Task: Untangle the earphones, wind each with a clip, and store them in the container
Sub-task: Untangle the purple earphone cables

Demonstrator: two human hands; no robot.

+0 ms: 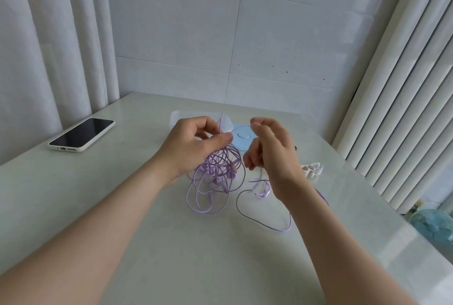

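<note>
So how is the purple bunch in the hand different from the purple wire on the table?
The tangled bunch is pinched and lifted by the left hand; the loose wire lies mostly on the table. The tangled bunch is many crossing loops with earbuds caught inside; the loose wire makes one wide, open loop. The tangled bunch looks bulky, the loose wire flat. Both are thin, lilac earphone cords.
</note>
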